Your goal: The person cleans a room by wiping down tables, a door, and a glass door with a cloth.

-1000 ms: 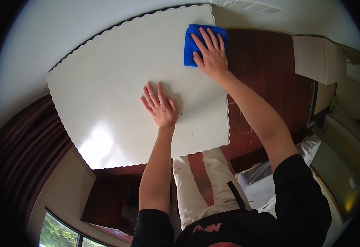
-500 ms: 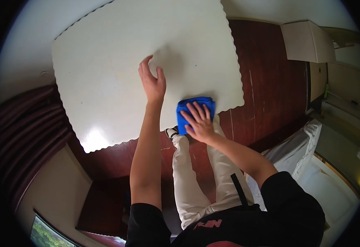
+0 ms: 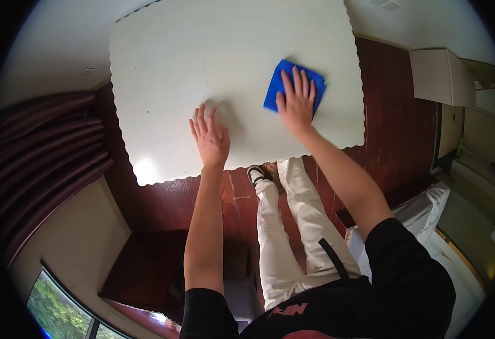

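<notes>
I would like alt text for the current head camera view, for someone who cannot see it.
A person's right hand lies spread on a folded blue cloth on a white, scallop-edged tabletop. The left hand, holding nothing, is over the tabletop's near part. A maroon curtain hangs at left.

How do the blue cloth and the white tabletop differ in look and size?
The cloth is deep blue, while the tabletop is off-white. The cloth is far smaller, covering only a small patch of the tabletop. The cloth's visible edges look fairly straight, whereas the tabletop's are scalloped. The cloth looks matte; the tabletop shows a bright glare. Both lie roughly flat.
</notes>
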`<state>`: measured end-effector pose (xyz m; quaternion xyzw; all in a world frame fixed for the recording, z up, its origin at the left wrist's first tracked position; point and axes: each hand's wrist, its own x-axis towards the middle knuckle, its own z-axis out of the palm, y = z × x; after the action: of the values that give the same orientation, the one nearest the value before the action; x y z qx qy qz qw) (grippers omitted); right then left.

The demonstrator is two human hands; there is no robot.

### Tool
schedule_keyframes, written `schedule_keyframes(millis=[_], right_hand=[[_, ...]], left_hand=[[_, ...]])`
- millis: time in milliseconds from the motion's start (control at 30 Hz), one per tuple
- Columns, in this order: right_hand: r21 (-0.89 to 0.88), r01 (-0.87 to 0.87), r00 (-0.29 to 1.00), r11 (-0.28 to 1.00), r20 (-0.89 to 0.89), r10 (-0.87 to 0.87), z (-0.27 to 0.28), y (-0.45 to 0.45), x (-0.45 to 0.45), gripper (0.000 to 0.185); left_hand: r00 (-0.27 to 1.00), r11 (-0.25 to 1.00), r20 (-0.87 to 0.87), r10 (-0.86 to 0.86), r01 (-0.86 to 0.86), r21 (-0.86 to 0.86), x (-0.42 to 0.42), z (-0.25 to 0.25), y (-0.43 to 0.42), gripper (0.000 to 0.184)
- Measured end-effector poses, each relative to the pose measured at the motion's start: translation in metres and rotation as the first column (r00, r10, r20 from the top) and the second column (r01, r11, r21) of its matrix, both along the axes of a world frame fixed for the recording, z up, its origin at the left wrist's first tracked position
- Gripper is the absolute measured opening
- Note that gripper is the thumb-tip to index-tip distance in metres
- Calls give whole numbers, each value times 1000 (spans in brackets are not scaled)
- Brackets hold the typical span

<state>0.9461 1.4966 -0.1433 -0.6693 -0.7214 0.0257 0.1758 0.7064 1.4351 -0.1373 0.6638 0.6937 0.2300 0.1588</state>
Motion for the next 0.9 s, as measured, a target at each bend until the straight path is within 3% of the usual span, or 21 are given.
schedule_keyframes(millis=[67,133,267,467,567,667,767,867,900], right_hand=[[-154,-240,971,959,-24,239,7,-40,-13,58],[-263,-508,860,820,-89,503,18,-59,1,59],[-306,-747,643,590,-108,758,21,6,48,63],[-142,-497,855,856,89,511,8,168,70,60],[8,-278,953,961,128,275,-8,247,69,56],[57,-152,981,987,134,143,-24,292,51,55],[114,105,984,988,130,-120,-36,312,11,56],[100,24,994,995,102,-34,-26,310,-22,55],[72,-109,990,991,92,103,-22,301,-26,55]], left_hand=[[1000,999,-20,-14,15,50,9,-6,18,50],[1000,998,9,3,-4,57,19,-8,36,50],[995,995,17,97,-98,34,30,-18,64,50],[977,982,-141,162,-174,-76,36,-19,67,50],[977,980,-136,164,-177,-91,33,-20,67,51],[977,976,-134,167,-183,-117,28,-20,65,52],[976,973,-142,167,-186,-138,30,-20,64,54],[976,977,-157,148,-170,-132,31,-22,66,54],[976,977,-157,148,-169,-131,31,-22,65,54]])
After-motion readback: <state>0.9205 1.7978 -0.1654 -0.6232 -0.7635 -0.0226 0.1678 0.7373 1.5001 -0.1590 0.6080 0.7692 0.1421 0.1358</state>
